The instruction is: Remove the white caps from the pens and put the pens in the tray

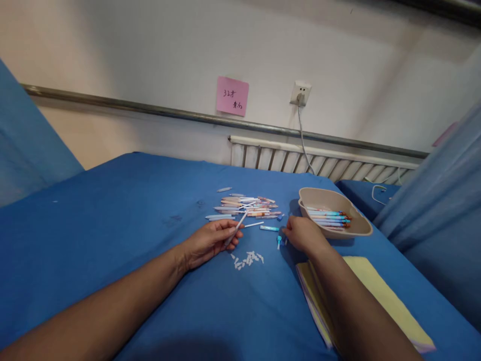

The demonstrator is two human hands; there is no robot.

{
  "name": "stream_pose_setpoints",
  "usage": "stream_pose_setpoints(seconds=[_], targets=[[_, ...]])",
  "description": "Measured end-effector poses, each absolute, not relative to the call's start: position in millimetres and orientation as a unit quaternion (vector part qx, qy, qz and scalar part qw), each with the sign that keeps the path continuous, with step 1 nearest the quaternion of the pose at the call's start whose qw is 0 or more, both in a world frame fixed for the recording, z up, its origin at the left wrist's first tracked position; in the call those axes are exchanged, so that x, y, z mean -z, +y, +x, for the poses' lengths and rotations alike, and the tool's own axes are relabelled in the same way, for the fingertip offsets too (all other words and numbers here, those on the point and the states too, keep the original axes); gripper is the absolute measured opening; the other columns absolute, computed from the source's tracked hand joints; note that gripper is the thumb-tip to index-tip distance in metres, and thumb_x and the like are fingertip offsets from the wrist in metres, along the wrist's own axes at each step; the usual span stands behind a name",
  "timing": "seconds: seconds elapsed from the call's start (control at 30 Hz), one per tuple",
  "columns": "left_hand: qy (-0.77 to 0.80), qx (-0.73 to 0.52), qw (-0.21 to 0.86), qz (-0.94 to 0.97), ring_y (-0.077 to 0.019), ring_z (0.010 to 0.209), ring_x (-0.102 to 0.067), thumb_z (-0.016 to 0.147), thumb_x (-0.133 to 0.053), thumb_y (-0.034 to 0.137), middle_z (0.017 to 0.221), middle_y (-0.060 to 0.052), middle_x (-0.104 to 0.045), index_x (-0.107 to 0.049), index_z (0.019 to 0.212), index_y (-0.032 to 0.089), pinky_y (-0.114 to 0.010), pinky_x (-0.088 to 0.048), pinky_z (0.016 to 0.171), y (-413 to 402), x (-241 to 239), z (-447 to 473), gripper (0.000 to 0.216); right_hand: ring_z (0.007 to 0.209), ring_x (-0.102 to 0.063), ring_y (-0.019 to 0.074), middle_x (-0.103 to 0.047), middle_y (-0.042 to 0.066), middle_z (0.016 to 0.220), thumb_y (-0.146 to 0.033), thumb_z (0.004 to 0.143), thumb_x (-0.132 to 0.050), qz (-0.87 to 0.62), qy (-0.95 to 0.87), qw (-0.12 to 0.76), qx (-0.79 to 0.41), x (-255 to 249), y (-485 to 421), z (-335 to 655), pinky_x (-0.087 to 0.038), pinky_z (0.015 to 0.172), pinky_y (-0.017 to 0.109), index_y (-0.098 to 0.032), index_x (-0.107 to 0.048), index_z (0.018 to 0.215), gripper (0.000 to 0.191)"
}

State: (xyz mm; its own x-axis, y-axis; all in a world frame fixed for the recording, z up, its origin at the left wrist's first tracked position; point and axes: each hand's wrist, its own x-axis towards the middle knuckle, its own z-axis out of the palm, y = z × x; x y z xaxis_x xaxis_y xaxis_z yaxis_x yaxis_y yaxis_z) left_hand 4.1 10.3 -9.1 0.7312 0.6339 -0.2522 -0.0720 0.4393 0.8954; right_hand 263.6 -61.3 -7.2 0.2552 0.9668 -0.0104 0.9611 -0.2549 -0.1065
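Note:
My left hand (214,240) is closed around a slim white pen part (240,223), which slants up and to the right. A pile of pen parts (246,206) in pale, pink and orange tones lies beyond it. My right hand (302,233) reaches down to the cloth with its fingers curled together; whatever they hold is hidden. Just left of those fingers lie a turquoise pen barrel (268,228) and a small turquoise piece (279,241). Several small white tips (248,260) are scattered in front, between my hands.
A beige tray (361,226) at the right holds several pens (328,218). A folded yellow cloth (383,296) lies under my right forearm. The blue sheet (112,210) covers the surface. Behind stand a radiator (270,155) and a wall with a socket (300,93).

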Motion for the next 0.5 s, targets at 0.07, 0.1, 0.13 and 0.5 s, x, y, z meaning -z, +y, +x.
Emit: stream_pose_setpoints(seconds=[0.07,0.1,0.13,0.5], targets=[[0.295,-0.224,0.797,0.477,-0.0116,0.067,-0.061,0.076,-0.07,0.025,0.085,-0.005,-0.067,-0.064,0.095,0.015,-0.023,-0.047,0.065,9.3,8.2,3.5,0.022,0.08,-0.065,0.0242,-0.071,0.011,0.084,-0.035,0.081,-0.056,-0.79,-0.611,0.031,-0.046,10.0,-60.1,262.6,-0.038,0.062,0.029,-0.017,-0.066,0.085,0.021],[0.298,-0.225,0.797,0.474,-0.0117,0.067,-0.06,0.076,-0.07,0.025,0.085,-0.005,-0.067,-0.064,0.095,0.015,-0.023,-0.047,0.065,8.9,7.5,3.3,0.022,0.08,-0.065,0.0244,-0.071,0.011,0.084,-0.035,0.081,-0.056,-0.788,-0.614,0.029,-0.049,11.2,-59.6,262.4,-0.038,0.062,0.029,-0.018,-0.066,0.084,0.021],[0.3,-0.225,0.798,0.471,-0.0117,0.067,-0.06,0.076,-0.07,0.025,0.085,-0.005,-0.067,-0.064,0.094,0.015,-0.023,-0.047,0.065,8.7,6.7,3.2,0.021,0.08,-0.065,0.0246,-0.071,0.011,0.084,-0.035,0.081,-0.056,-0.786,-0.616,0.029,-0.051,12.2,-59.2,262.2,-0.038,0.062,0.029,-0.018,-0.066,0.084,0.02],[0.301,-0.25,0.81,0.436,-0.0105,0.068,-0.062,0.078,-0.068,0.019,0.084,-0.004,-0.068,-0.066,0.096,0.014,-0.021,-0.05,0.063,15.0,7.5,1.9,0.019,0.092,-0.06,0.02,-0.066,0.009,0.102,-0.028,0.086,-0.052,-0.741,-0.652,0.154,-0.039,13.0,-54.6,256.7,-0.039,0.077,0.027,-0.018,-0.061,0.1,0.02]])
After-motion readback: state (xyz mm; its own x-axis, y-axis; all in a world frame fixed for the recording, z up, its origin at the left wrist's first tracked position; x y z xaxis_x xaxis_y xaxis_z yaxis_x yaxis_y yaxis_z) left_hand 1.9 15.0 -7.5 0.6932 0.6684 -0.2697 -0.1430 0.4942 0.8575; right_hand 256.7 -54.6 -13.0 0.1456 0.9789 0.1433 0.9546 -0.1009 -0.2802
